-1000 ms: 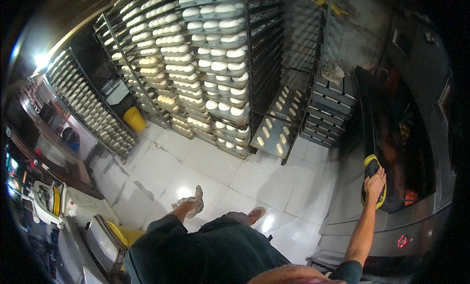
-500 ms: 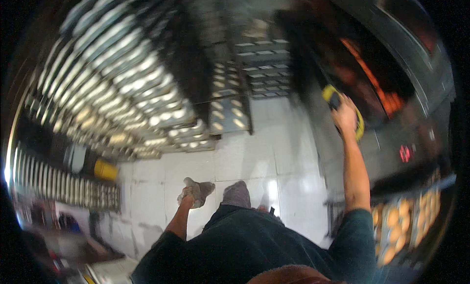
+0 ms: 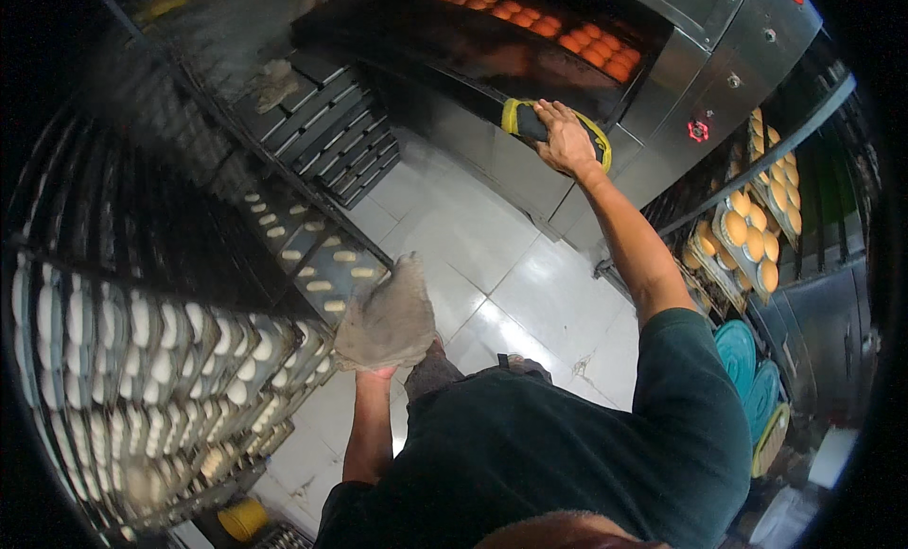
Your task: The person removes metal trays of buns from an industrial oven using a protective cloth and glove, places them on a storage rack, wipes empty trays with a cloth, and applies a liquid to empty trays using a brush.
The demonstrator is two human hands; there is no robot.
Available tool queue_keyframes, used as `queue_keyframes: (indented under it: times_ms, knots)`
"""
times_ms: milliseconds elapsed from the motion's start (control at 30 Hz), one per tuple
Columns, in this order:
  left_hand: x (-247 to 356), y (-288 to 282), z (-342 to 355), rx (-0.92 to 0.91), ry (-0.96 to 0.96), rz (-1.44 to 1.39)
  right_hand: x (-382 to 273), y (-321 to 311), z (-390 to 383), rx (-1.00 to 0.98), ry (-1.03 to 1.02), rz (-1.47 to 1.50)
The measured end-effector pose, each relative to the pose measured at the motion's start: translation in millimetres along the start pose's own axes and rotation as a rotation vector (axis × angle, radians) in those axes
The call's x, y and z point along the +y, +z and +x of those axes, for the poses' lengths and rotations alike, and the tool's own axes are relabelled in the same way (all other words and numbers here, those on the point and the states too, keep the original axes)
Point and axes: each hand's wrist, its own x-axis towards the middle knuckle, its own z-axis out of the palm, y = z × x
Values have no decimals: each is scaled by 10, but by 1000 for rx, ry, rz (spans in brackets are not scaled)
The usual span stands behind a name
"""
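My right hand (image 3: 567,140) lies over a black oven pad with yellow edging (image 3: 526,122), its fingers bent round it. The pad is pressed at the lower front edge of the oven opening (image 3: 416,38). Inside the oven, rows of buns (image 3: 600,50) glow orange. At my left side, my left hand (image 3: 376,372) holds a worn grey-brown cloth (image 3: 386,317), which covers its fingers. Beyond the cloth is a dark tray (image 3: 333,269) with pale, oblong dough pieces.
A rack of trays with pale dough pieces (image 3: 151,350) stands at the left. On the right, another rack carries browned buns (image 3: 747,232) beside the oven. Dark trays (image 3: 326,123) are stacked ahead. A red valve knob (image 3: 698,130) sits on the oven front; teal lids (image 3: 736,355) are lower right.
My view has turned toward the oven, so the buns inside now show clearly. The cloth in my left hand has come up and forward. My right hand still holds the oven pad at the oven.
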Motion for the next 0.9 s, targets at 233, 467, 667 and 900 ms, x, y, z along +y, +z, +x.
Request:
queue_keyframes:
  times_ms: [233, 467, 667, 900]
  knots:
    - [645, 165, 414, -228, -1, -15, -79, -14, 0, -23, 32, -23]
    - [875, 217, 608, -400, 24, 259, -203, 13, 80, -47, 112, -140]
    - [851, 423, 698, -409, -190, -324, -288, -55, 125, -46, 132, -136]
    - [816, 327, 651, -399, -366, -695, -114, 25, 116, -23, 122, -33]
